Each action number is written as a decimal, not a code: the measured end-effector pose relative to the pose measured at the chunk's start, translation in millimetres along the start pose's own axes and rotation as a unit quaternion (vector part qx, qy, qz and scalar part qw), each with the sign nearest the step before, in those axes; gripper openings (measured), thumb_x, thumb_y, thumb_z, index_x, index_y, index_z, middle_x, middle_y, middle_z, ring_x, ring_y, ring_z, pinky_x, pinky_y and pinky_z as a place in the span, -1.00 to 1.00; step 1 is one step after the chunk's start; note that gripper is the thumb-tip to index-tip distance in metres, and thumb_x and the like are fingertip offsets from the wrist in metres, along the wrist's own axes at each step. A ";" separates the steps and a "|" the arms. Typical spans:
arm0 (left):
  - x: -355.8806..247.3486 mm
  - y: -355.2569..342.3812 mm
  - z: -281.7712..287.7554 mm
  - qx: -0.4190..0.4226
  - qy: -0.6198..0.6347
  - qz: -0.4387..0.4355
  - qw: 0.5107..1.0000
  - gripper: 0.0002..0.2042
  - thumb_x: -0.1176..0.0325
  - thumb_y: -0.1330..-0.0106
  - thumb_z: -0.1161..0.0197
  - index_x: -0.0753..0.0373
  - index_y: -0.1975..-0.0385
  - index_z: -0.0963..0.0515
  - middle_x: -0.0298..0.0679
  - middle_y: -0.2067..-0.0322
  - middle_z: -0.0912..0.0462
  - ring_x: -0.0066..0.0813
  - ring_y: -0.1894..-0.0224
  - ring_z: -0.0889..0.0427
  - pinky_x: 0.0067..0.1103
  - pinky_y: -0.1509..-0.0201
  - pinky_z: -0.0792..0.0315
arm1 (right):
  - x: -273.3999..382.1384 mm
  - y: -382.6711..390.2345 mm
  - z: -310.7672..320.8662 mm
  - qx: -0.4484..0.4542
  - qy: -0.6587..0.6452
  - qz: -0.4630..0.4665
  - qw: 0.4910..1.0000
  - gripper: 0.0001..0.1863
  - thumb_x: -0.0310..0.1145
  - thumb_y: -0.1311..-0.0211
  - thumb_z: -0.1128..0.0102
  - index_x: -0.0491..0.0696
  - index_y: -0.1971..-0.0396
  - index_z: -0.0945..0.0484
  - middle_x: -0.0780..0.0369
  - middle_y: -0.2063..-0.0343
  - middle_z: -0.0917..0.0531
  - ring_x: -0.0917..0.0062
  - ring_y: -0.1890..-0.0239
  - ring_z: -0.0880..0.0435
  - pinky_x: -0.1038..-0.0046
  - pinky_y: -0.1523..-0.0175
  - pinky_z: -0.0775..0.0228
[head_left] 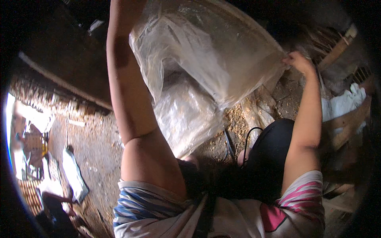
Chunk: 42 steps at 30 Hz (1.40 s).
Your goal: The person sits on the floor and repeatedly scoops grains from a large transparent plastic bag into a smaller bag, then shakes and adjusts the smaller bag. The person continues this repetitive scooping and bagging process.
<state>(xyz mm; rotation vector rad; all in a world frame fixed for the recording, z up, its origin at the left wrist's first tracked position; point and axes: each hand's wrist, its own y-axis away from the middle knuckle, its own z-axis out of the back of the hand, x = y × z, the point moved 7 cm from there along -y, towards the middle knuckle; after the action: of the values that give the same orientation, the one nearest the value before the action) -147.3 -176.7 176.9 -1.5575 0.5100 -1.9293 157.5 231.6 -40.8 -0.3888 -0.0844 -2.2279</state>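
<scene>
A large translucent plastic sheet (214,43) is stretched up in front of me, its lower folds (184,115) resting crumpled on the ground between my feet. My left arm reaches along the sheet's left side to the top edge of the view, where the hand is out of sight. My right hand (297,62) grips the sheet's right edge with closed fingers, arm extended. Small tan crumbs (242,119) lie scattered on the dirt floor beneath the plastic, near my knees.
At the lower left another person (53,214) in dark clothing is near a pale elongated sack (73,174). White bags (345,101) lie at the right beside wooden planks (333,49). A dark, long-edged surface (67,59) spans the upper left, with bright daylight at the far left.
</scene>
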 end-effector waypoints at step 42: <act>29.7 648.6 -124.9 0.398 0.660 0.571 0.283 -0.77 0.20 -0.36 -0.24 0.26 0.28 -0.50 -0.31 0.42 -0.65 -0.58 0.39 -0.63 -0.59 0.29 -0.51 | 354.6 -75.5 -256.5 0.244 -0.359 0.101 0.895 -0.58 -0.02 -0.24 -0.24 -0.07 0.12 -0.60 0.31 0.38 -0.60 0.63 0.37 -0.49 0.47 0.14 -0.37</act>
<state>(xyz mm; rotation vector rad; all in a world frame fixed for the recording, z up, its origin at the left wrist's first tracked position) -135.3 -689.1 -240.8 1.2546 0.6897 -1.1525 -173.4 -34.8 -170.5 -0.8697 -0.9316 -1.6735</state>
